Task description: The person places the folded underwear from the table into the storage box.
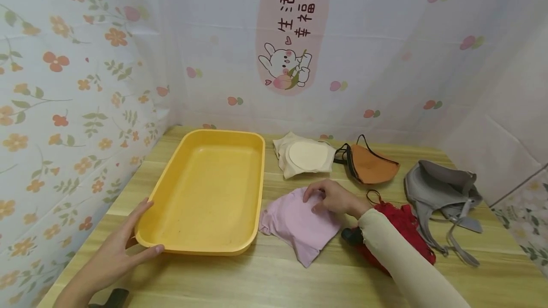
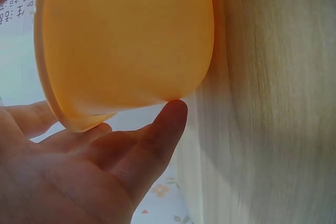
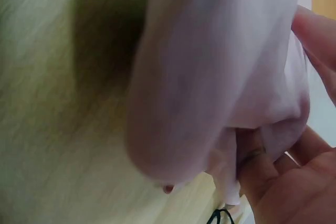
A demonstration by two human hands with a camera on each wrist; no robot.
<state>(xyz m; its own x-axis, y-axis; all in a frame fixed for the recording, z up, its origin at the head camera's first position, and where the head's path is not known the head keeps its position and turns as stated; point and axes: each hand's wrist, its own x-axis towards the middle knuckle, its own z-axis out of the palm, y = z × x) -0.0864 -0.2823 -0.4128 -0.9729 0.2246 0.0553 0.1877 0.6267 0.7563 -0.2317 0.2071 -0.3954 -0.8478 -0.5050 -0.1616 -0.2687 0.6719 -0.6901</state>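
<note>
A yellow plastic tray [image 1: 259,194] lies on the wooden table to the left. My left hand [image 1: 113,253] holds its near left corner, with the thumb on the near side and fingers at the left side. In the left wrist view, fingertips [image 2: 176,111] touch the tray's outer wall [image 2: 131,40] under the rim. Right of the tray is a lilac bra [image 1: 295,217], folded, its smooth cup [image 3: 194,87] filling the right wrist view. My right hand [image 1: 331,197] grips it from above, some fingers tucked into a fabric fold and partly hidden.
Behind the lilac bra sit a cream folded garment [image 1: 306,156] with an oval cup and an orange one [image 1: 372,164] with black straps. A red lacy garment [image 1: 402,225] lies partly under the right forearm. A grey strapped garment [image 1: 436,189] is at the far right. Printed curtains stand behind.
</note>
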